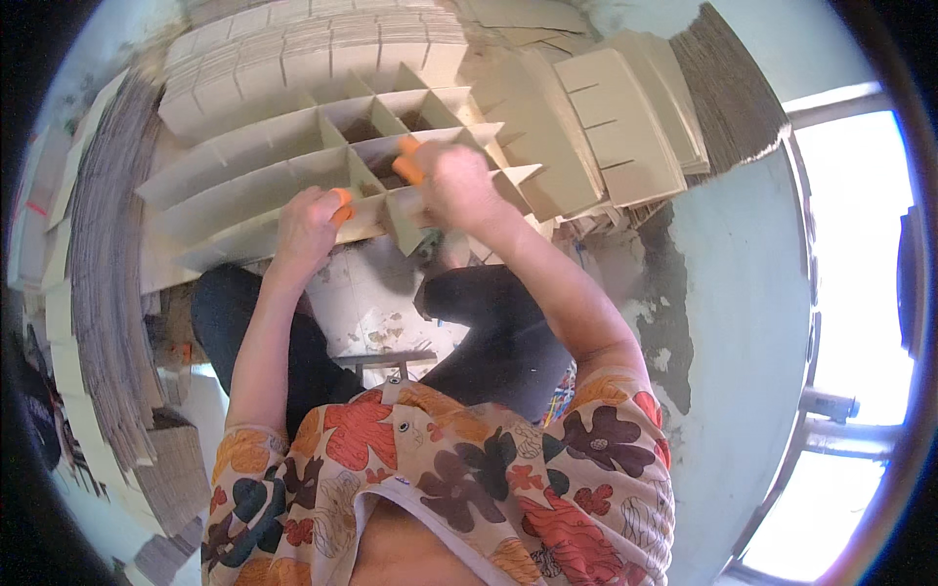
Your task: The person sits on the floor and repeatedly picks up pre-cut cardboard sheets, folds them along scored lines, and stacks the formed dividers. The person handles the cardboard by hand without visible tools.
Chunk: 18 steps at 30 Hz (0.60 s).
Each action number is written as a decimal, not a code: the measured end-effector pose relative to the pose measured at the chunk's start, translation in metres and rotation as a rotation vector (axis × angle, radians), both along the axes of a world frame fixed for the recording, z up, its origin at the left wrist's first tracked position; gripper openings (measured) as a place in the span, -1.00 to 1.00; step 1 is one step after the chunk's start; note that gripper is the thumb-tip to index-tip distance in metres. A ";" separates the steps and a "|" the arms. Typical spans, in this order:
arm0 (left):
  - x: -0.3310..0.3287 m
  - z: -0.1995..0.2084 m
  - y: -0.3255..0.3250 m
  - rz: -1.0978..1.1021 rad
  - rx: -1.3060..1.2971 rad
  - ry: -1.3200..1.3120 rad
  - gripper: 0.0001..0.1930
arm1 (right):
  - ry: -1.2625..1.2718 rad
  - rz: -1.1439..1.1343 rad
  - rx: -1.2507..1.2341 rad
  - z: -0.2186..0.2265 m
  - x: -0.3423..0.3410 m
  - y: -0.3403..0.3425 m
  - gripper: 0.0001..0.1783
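A grid of slotted cardboard strips [244, 186], long ones crossed by shorter ones, lies in front of me above my knees. My left hand [309, 230] is closed at the grid's near edge, pinching the nearest cardboard strip [234, 240]. Orange coverings [341, 204] show on its fingertips. Over the right part of the grid, my right hand [457, 188] is curled and slightly blurred, and orange coverings [407, 161] sit on its fingers too. What it grips, if anything, is hidden. Just left of it, a short cross strip [403, 223] points toward me.
Stacked slotted cardboard strips [313, 59] stand behind the grid. More cardboard pieces [625, 127] lie to the right, beside a darker stack [728, 88]. A tall cardboard stack [112, 254] lines the left side. A pale wall [743, 313] and bright window [855, 264] are at right.
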State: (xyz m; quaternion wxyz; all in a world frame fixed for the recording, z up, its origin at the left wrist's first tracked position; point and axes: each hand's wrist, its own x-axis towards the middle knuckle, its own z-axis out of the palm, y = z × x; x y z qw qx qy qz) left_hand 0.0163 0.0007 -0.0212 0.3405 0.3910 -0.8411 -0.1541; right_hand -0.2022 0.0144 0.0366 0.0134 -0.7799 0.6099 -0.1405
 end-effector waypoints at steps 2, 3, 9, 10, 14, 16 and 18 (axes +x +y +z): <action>0.000 0.000 0.000 0.007 0.017 0.009 -0.86 | 0.067 -0.136 -0.173 0.003 -0.041 -0.004 -0.76; -0.001 -0.001 -0.001 0.011 0.036 0.000 -0.85 | 0.069 -0.216 -0.261 -0.002 -0.069 -0.003 -0.74; -0.004 -0.003 -0.002 0.003 0.016 0.040 -0.84 | 0.270 -0.756 -0.314 -0.028 -0.174 0.020 -0.64; -0.004 -0.005 -0.002 0.007 0.004 0.048 -0.84 | 0.277 -0.800 -0.228 -0.031 -0.179 0.021 -0.62; -0.002 -0.003 -0.002 0.023 -0.003 0.013 -0.83 | 0.280 -0.891 -0.030 -0.037 -0.180 0.022 -0.55; -0.001 -0.003 -0.003 0.034 -0.020 -0.019 -0.81 | 0.277 -0.895 -0.030 -0.041 -0.180 0.020 -0.55; -0.001 -0.002 -0.002 0.031 -0.013 -0.011 -0.80 | 0.284 -0.893 -0.057 -0.043 -0.182 0.018 -0.55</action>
